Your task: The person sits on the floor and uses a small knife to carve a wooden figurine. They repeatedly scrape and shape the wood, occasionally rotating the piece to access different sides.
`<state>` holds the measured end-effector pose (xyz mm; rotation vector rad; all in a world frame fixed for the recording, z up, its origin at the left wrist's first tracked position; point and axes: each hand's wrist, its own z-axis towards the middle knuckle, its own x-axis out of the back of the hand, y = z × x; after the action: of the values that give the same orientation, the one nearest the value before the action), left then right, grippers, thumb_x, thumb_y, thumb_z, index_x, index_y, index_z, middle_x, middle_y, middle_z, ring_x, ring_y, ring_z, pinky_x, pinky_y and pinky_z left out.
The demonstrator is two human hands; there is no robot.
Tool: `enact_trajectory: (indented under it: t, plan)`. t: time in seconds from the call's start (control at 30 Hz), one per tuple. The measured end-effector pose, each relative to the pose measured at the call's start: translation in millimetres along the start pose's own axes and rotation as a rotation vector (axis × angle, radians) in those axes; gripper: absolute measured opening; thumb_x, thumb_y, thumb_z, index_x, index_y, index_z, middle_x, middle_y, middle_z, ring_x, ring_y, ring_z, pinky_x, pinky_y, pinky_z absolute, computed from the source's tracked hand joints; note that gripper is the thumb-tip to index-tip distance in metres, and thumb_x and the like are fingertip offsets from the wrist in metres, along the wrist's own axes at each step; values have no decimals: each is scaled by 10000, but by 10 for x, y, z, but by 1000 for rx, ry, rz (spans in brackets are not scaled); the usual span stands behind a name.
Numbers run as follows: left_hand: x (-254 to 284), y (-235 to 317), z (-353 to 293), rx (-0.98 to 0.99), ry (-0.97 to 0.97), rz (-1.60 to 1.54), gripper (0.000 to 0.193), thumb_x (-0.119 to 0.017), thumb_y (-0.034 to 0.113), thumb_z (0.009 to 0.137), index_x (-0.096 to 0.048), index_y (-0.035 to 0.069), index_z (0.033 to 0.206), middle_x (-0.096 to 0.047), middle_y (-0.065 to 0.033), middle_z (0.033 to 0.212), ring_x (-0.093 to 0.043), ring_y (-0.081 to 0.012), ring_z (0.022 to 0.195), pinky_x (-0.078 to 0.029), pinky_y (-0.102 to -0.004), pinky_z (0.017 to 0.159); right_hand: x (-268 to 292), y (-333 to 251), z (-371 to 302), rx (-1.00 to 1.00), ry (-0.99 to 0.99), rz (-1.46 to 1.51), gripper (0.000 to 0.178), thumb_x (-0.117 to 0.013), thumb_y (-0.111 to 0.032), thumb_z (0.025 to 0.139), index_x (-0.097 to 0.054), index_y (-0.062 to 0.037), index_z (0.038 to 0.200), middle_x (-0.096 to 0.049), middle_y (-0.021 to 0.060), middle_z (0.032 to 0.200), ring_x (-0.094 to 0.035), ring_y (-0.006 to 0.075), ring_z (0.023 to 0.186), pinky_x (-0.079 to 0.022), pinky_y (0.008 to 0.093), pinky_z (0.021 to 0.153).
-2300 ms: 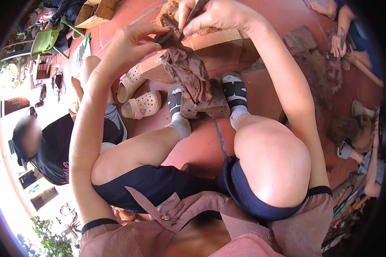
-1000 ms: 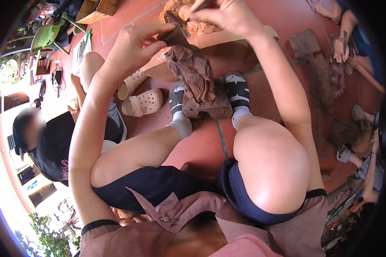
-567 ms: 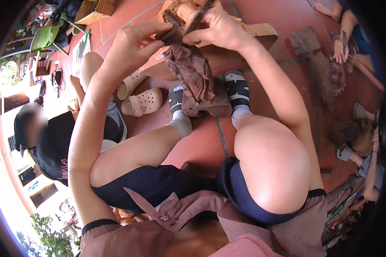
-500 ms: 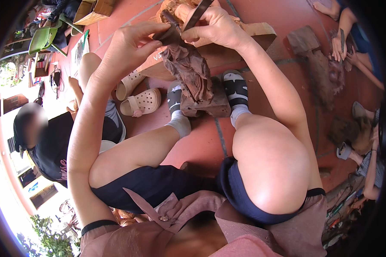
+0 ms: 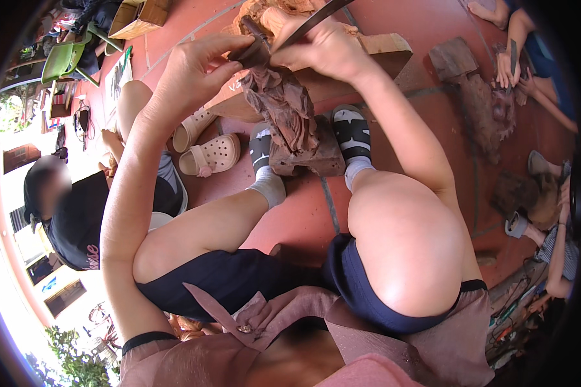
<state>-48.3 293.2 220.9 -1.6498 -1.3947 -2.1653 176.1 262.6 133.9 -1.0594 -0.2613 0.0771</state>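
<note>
A dark brown carved wooden figure [image 5: 281, 106] with deep folds stands upright on its blocky base [image 5: 308, 155], between my feet. My left hand [image 5: 203, 68] is closed on the upper end of the figure, thumb and fingers pinching it from the left. In my right hand [image 5: 329, 55], slightly blurred, is a dark flat strip [image 5: 313, 24], like a file or a folded abrasive strip. Its lower end meets the figure's top, and its other end points up and right. The fingers partly hide where the two touch.
Behind the figure lies a pale wooden block [image 5: 384, 51] with an orange-brown carving [image 5: 284, 16]. Beige clogs [image 5: 210, 155] rest left of my foot. A seated person [image 5: 77, 213] is at the left, others at the right beside a wooden carving [image 5: 474, 103]. A green chair [image 5: 68, 61] stands far left.
My right hand has shifted slightly down, and the strip now slants further to the right. The left hand keeps its hold on the figure's top.
</note>
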Motion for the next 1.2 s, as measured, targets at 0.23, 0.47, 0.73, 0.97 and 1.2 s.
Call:
enact_trajectory:
  t: [0.23,0.47,0.73,0.97,1.2]
  plan:
    - [11,24,-37,28,14,-8,423,-587,-36,830,-599,74,1238,-646,-34,1149,-621,-96,907,-502,-257,843,102,100,54,-36,31,278,78,-730,-74,788,-711,-30,850,-698,35,794,-643,106,732,-521,250,698]
    - [-26,7,-36,24,10,-17,410,-582,-37,833,-600,66,1230,-642,-32,1159,-622,-104,926,-500,-260,856,150,265,59,-199,190,331,118,-757,-89,765,-693,-51,856,-652,-18,758,-581,44,663,-485,205,588]
    - [-24,13,-38,21,14,-18,420,-583,-35,830,-599,70,1237,-639,-32,1161,-618,-98,919,-501,-256,852,-8,445,-57,-143,320,7,102,-758,-124,766,-706,-40,789,-675,35,707,-615,61,666,-493,220,571]
    - [-14,50,-31,34,22,28,421,-587,-22,830,-602,75,1239,-641,-33,1152,-621,-92,882,-504,-248,821,-44,224,-364,-312,356,357,318,-609,-302,923,-670,8,894,-674,84,785,-636,117,662,-524,251,635]
    - [-37,25,-34,33,30,-9,428,-599,-11,834,-598,89,1250,-640,-23,1152,-624,-96,844,-508,-248,795,-158,222,-469,-279,450,483,160,-644,-165,888,-663,-8,911,-657,62,746,-618,113,612,-511,239,577]
